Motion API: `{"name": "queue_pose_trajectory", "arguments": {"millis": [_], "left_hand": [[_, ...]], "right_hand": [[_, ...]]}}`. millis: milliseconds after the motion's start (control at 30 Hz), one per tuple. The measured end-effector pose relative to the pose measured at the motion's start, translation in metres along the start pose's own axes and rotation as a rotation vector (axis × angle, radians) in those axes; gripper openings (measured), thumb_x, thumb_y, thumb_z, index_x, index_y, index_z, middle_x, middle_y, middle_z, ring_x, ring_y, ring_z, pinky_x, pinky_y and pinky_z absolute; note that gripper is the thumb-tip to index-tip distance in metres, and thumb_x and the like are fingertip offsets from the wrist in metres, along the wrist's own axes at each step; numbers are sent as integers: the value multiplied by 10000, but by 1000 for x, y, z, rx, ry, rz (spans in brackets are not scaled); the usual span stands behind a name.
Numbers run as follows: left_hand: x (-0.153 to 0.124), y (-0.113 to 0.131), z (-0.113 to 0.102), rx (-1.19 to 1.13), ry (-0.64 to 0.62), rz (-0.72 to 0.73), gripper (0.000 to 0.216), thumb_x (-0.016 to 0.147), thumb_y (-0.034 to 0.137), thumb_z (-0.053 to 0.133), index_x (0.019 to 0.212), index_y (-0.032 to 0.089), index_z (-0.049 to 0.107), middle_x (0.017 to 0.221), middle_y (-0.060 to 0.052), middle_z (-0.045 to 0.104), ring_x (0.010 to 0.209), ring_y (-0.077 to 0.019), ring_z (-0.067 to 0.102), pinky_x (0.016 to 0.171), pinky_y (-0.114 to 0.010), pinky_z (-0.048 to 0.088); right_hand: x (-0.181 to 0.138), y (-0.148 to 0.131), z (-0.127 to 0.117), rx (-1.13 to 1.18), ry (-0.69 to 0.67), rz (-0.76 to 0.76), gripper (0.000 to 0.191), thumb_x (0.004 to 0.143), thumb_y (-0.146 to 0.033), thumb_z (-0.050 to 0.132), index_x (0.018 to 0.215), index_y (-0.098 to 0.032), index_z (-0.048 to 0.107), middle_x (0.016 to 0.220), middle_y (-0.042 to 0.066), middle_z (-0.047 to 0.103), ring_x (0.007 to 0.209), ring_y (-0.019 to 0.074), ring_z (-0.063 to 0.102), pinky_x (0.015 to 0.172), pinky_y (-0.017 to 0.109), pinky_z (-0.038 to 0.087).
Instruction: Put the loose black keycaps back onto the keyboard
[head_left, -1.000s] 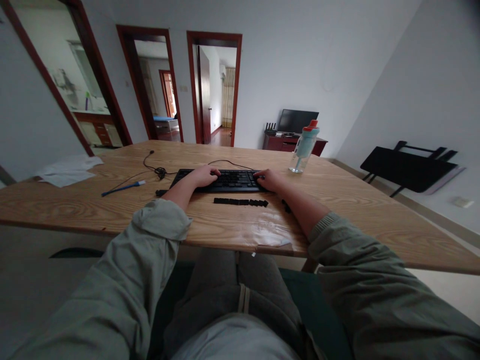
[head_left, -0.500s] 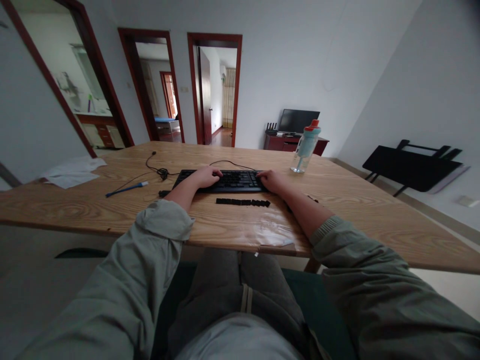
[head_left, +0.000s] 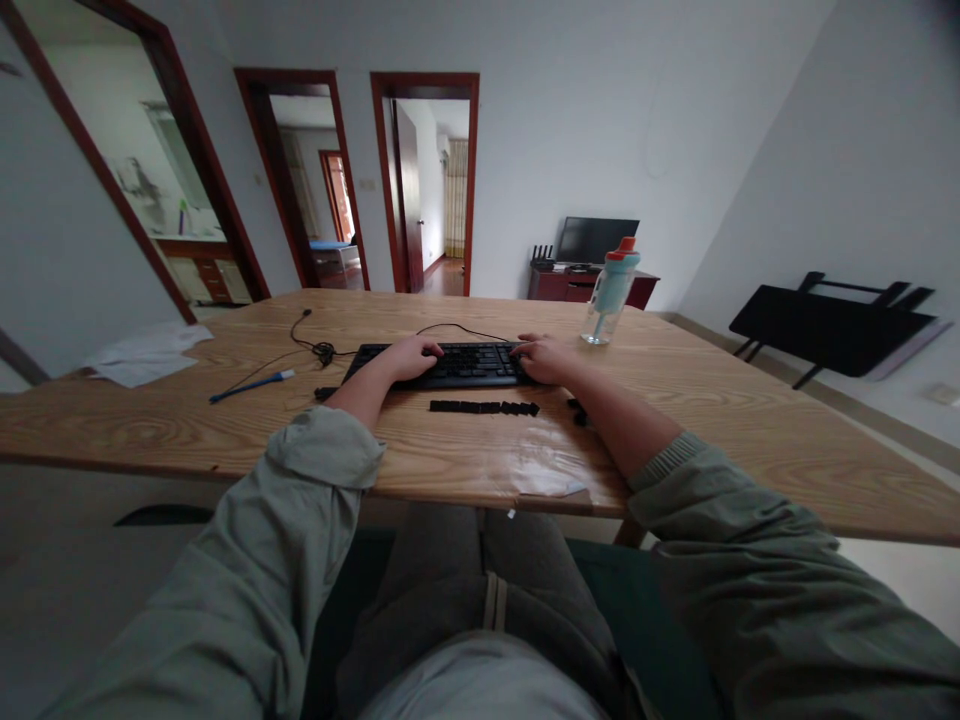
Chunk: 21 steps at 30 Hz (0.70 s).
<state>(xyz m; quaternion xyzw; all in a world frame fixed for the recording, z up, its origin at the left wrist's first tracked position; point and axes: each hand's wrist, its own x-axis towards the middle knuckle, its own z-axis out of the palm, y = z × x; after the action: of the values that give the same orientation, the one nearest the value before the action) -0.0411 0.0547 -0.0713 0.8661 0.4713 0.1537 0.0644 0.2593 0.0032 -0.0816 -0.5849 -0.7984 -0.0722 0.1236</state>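
A black keyboard (head_left: 465, 362) lies on the wooden table (head_left: 712, 420) in front of me. My left hand (head_left: 409, 357) rests on its left part with the fingers curled down onto the keys; what they grip, if anything, is hidden. My right hand (head_left: 544, 360) lies on the keyboard's right end, fingers stretched flat over the keys. A row of loose black keycaps (head_left: 484, 407) sits on the table just in front of the keyboard, between my forearms.
A clear bottle with a teal and red lid (head_left: 611, 290) stands right of the keyboard. The keyboard cable (head_left: 322, 348), a blue pen (head_left: 251, 384) and white paper (head_left: 146, 352) lie to the left. A small black piece (head_left: 577, 410) lies by my right forearm. A folded black table (head_left: 832, 325) leans on the right wall.
Both hands stay on the keyboard. The right hand's fingers have shifted slightly on the right-end keys, and my head has tilted a little.
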Motion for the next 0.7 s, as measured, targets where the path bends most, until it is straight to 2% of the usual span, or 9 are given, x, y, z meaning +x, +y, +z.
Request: {"name": "queue_pose_trajectory", "arguments": {"millis": [100, 200, 267, 367, 467, 533, 700], "left_hand": [[0, 0, 0, 10, -7, 11, 376, 825, 262, 547, 1148, 223, 736, 1172, -38, 732, 1076, -199, 659, 970, -260, 487], [1, -1, 0, 10, -11, 21, 382, 830, 268, 544, 1159, 220, 732, 1184, -39, 728, 1079, -196, 659, 977, -256, 483], [1, -1, 1, 9, -13, 21, 385, 833, 272, 544, 1167, 223, 729, 1191, -34, 726, 1076, -193, 660, 977, -254, 484], [3, -3, 2, 7, -16, 16, 383, 830, 277, 552, 1166, 232, 731, 1183, -26, 730, 1081, -195, 658, 971, -248, 487], [4, -5, 3, 8, -5, 20, 381, 826, 281, 555, 1158, 232, 734, 1178, -25, 731, 1082, -201, 657, 971, -253, 490], [5, -6, 3, 14, 0, 17, 378, 828, 285, 552, 1154, 231, 736, 1167, -24, 733, 1058, -200, 665, 963, -259, 495], [4, -6, 2, 36, -4, 21, 391, 845, 297, 534, 1174, 220, 730, 1158, -35, 735, 1044, -203, 668, 962, -272, 495]], "right_hand": [[-2, 4, -12, 72, -16, 34, 346, 888, -199, 562, 1184, -203, 741, 1306, 99, 666, 1300, 274, 525, 1095, 368, 378], [-15, 16, -35, 283, 28, 141, 372, 879, -214, 581, 1229, -189, 703, 1178, 97, 723, 1024, 233, 669, 902, 316, 502], [-33, 28, -51, 393, 20, 111, 334, 875, -239, 602, 1186, -188, 715, 1065, 87, 747, 876, 199, 683, 775, 285, 520], [-65, 49, -64, 430, -152, 112, 249, 864, -326, 639, 1050, -211, 759, 894, 50, 752, 765, 179, 670, 662, 260, 499], [-91, 63, -62, 418, -319, 183, 218, 822, -370, 687, 953, -224, 782, 853, 37, 756, 746, 176, 667, 639, 255, 483], [-100, 65, -57, 381, -374, 205, 249, 790, -423, 717, 931, -232, 792, 856, 33, 762, 752, 182, 666, 655, 263, 478], [-98, 46, -51, 294, -348, 149, 338, 786, -454, 695, 1008, -216, 789, 822, 31, 748, 717, 185, 632, 614, 274, 441]]}}
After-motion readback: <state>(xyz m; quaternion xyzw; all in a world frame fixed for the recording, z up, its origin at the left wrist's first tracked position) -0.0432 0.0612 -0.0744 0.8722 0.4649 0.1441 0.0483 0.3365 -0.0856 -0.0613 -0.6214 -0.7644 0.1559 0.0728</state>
